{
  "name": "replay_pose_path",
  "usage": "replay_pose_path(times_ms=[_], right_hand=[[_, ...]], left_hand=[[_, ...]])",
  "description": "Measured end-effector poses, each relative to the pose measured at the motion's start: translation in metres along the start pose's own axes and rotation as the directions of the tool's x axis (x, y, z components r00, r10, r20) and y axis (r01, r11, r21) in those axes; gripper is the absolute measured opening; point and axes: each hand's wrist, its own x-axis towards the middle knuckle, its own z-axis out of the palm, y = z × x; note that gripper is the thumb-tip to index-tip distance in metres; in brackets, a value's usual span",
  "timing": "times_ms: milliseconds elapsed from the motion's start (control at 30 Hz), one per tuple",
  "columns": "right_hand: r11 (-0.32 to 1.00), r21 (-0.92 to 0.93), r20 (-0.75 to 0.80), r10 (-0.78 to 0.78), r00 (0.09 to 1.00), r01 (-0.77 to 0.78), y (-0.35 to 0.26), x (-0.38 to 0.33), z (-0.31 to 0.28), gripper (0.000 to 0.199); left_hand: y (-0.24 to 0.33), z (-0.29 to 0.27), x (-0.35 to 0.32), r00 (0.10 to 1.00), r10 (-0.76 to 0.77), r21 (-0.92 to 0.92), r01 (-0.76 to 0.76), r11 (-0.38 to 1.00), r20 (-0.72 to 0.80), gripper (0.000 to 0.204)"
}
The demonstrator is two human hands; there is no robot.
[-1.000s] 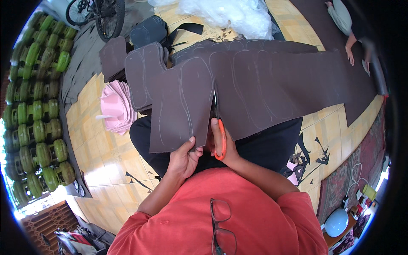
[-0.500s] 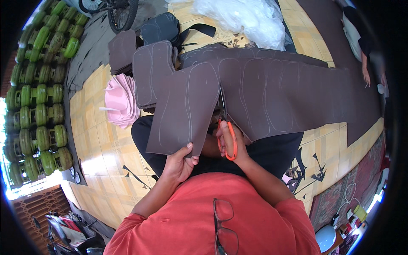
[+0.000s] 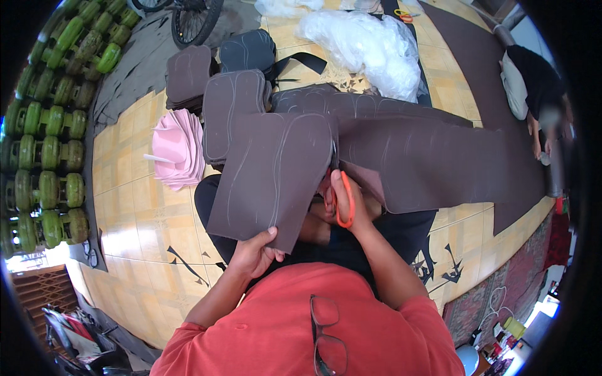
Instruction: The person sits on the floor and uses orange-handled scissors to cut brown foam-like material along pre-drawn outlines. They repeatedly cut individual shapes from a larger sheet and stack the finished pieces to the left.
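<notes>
Pinching the lower corner of one brown sheet between thumb and fingers, the left hand holds a flap that slants over the person's lap. The right hand is wrapped around the handles of one pair of orange-handled scissors, a thumb lying along the loop. The two blades point away from the body into a single slit, with the flap on its left and the wider, curling part of the sheet on its right; whether the blades are fully together cannot be told. White curved outlines run across the sheet.

Beyond the flap sit three stacks of rounded pieces: two brown, one nearer and one smaller, and one black stack. One pink stack lies just left of the nearer brown one, on the tiled floor. One heap of clear plastic spreads behind. At far right, one other person bends down with two arms lowered. Two bicycle wheels show at the top, the nearer tyre plainest. One pair of glasses hangs on the red shirt.
</notes>
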Motion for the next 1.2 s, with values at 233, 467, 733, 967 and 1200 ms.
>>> replay_pose_path(times_ms=[233,467,733,967,1200], right_hand=[[0.995,-0.096,0.040,-0.009,0.999,0.013,-0.026,-0.006,0.002,0.058],[0.928,0.367,0.037,-0.091,0.995,0.071,-0.037,0.000,0.010,0.036],[0.963,0.140,0.050,-0.239,0.970,0.230,-0.062,-0.028,0.028,0.015],[0.953,0.086,0.013,-0.292,0.956,0.290,-0.046,-0.039,0.029,0.020],[0.945,-0.190,0.029,-0.267,0.963,0.268,-0.008,-0.045,-0.003,0.046]], left_hand=[[0.021,-0.010,-0.018,0.993,0.108,0.076,-0.105,0.992,-0.042,0.030],[0.092,-0.063,-0.038,0.997,-0.043,0.491,0.008,0.871,0.061,0.058],[0.097,-0.022,0.002,0.873,0.362,-0.160,-0.327,0.932,0.326,0.060],[0.054,0.037,0.059,0.810,0.585,0.046,-0.583,0.811,-0.035,0.051],[0.106,0.013,0.055,0.784,0.619,0.190,-0.614,0.766,0.036,0.047]])
